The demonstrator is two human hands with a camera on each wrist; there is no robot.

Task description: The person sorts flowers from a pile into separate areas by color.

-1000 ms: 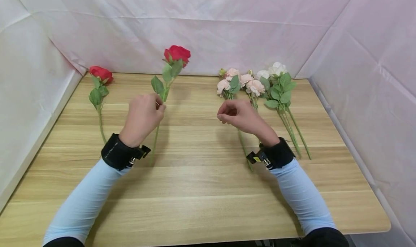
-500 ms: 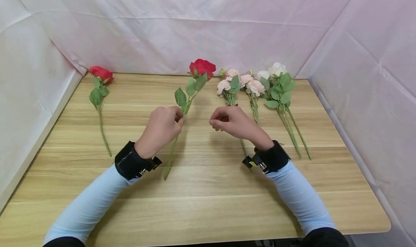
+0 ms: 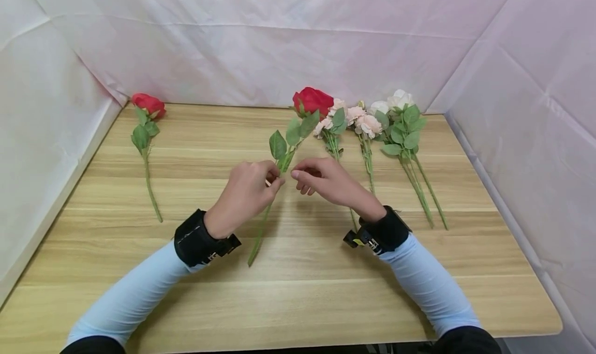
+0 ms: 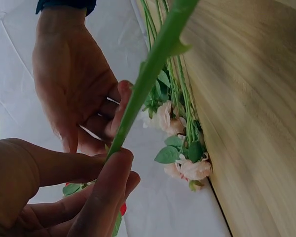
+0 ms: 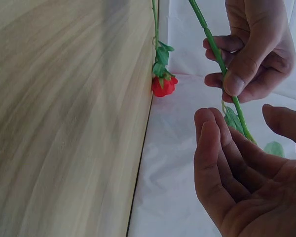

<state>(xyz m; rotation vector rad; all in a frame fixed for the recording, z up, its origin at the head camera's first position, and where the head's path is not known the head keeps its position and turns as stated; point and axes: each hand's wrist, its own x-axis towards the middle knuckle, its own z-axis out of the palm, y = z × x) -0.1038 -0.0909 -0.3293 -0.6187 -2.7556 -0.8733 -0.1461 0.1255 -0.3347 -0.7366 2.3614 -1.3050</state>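
Observation:
My left hand [image 3: 244, 196] pinches the green stem of a red rose [image 3: 314, 102] between thumb and fingers. The rose leans up and to the right, its bloom in front of the pale pink flowers [image 3: 368, 125] in the head view. Close by on the right, my right hand [image 3: 328, 182] hovers beside the stem with loosely bent fingers and holds nothing. A gap shows between its thumb and fingers in the right wrist view. The left wrist view shows the thorny stem [image 4: 153, 74] rising out of the left fingertips.
Another red rose [image 3: 148, 104] lies at the left of the wooden table [image 3: 298, 302]. White flowers [image 3: 400, 100] with leafy stems lie right of the pink ones, near the back edge. Pale cloth [image 3: 261, 48] hangs around the back and sides.
My left hand has carried the red rose to the right and toward me, lowering its bloom. My right hand has shifted slightly left and nearer, toward the stem.

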